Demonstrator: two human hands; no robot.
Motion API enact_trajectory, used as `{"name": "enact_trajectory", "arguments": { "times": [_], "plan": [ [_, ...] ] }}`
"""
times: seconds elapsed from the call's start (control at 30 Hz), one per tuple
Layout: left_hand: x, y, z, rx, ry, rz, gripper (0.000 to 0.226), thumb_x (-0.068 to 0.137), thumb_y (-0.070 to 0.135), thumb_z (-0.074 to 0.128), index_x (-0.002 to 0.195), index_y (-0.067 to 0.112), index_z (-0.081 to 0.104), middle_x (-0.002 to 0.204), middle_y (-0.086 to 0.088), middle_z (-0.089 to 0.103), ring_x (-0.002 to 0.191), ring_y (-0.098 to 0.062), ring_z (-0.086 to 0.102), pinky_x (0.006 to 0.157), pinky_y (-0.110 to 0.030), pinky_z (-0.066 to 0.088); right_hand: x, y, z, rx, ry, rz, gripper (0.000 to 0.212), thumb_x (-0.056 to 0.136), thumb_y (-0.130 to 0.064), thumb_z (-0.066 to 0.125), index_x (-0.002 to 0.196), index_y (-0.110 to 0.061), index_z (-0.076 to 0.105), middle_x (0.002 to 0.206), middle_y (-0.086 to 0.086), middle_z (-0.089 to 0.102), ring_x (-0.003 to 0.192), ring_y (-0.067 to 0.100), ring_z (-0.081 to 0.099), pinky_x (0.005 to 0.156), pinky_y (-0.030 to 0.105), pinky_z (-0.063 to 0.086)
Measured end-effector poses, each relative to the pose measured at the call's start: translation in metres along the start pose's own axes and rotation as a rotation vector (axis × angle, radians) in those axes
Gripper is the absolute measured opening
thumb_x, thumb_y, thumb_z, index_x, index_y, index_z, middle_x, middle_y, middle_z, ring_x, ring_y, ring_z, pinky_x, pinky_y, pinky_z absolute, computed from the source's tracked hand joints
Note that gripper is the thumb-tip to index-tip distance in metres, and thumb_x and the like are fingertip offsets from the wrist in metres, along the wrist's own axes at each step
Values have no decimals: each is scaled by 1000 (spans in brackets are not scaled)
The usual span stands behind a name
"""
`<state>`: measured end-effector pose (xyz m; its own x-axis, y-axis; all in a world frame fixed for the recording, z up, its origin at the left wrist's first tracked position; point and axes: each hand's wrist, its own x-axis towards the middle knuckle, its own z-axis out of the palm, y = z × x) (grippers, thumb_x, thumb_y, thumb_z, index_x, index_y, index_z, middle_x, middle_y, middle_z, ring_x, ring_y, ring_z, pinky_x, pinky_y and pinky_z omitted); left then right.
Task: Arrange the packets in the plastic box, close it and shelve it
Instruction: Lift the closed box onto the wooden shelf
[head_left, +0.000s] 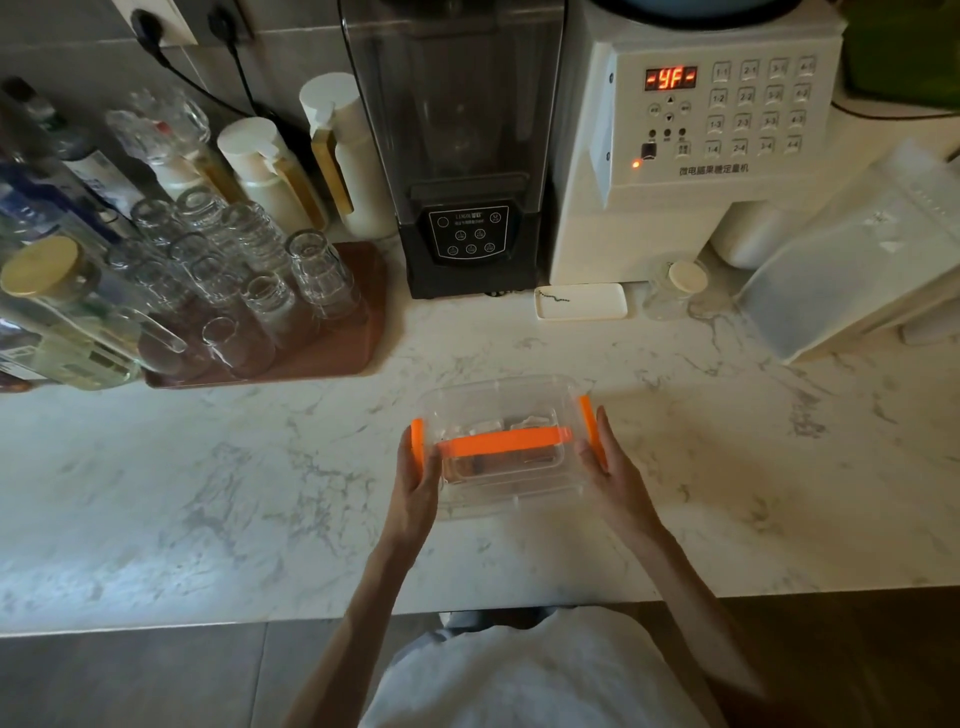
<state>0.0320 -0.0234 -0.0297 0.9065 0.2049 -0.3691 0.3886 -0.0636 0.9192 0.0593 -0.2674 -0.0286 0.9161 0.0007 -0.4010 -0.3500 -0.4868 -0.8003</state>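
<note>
A clear plastic box (498, 402) with its lid on rests on the marble counter in front of me. An orange handle (501, 441) lies across the lid, and an orange clip sits on each side. Packets (498, 460) show dimly through the lid. My left hand (415, 486) presses flat against the left clip (417, 439). My right hand (615, 475) presses against the right clip (589, 423). Both palms face inward with the box held between them.
A brown tray (343, 348) of upturned glasses and several bottles stands at the left. A black blender (462, 156) and a white dosing machine (691, 145) line the back wall. A small white dish (582, 302) lies ahead; large translucent bins (852, 260) stand at right.
</note>
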Motion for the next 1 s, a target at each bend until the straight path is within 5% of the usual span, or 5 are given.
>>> {"name": "enact_trajectory", "arguments": {
  "times": [0.17, 0.43, 0.63, 0.73, 1.0],
  "plan": [
    [-16, -7, -14, -174, -60, -50, 56, 100, 38, 51, 150, 43, 26, 156, 1, 41, 139, -21, 46, 113, -52, 38, -8, 12, -15, 435, -161, 33, 71, 85, -57, 56, 149, -53, 25, 159, -23, 29, 148, 9, 29, 109, 31, 37],
    [-13, 79, -56, -135, -185, 181, 48, 101, 25, 51, 147, 38, 43, 141, 4, 60, 127, -23, 60, 99, -45, 54, -10, -62, -56, 350, -248, -252, 72, 88, -62, 57, 151, -51, 24, 158, -28, 29, 147, 0, 28, 123, 51, 20],
    [-17, 203, -110, -39, -251, 425, 75, 84, 74, 51, 151, 46, 30, 147, 9, 54, 127, -23, 60, 98, -56, 51, -12, -191, -104, 220, -290, -571, 102, 70, -68, 73, 153, -51, 15, 157, -27, 32, 143, -3, 34, 110, 32, 38],
    [-15, 267, -137, -7, -226, 546, 81, 79, 76, 51, 151, 44, 30, 145, 4, 57, 127, -28, 60, 101, -60, 46, -17, -260, -127, 156, -151, -707, 93, 66, -62, 79, 143, -63, 28, 139, -33, 52, 124, -10, 54, 87, 16, 54],
    [-21, 438, -162, 196, -165, 978, 79, 70, 50, 83, 138, 51, 44, 119, 8, 72, 106, -10, 71, 73, -15, 58, -27, -415, -192, 294, -100, -1006, 58, 78, -37, 75, 133, -44, 57, 125, -12, 70, 113, 10, 69, 80, 25, 60]
  ]
}}
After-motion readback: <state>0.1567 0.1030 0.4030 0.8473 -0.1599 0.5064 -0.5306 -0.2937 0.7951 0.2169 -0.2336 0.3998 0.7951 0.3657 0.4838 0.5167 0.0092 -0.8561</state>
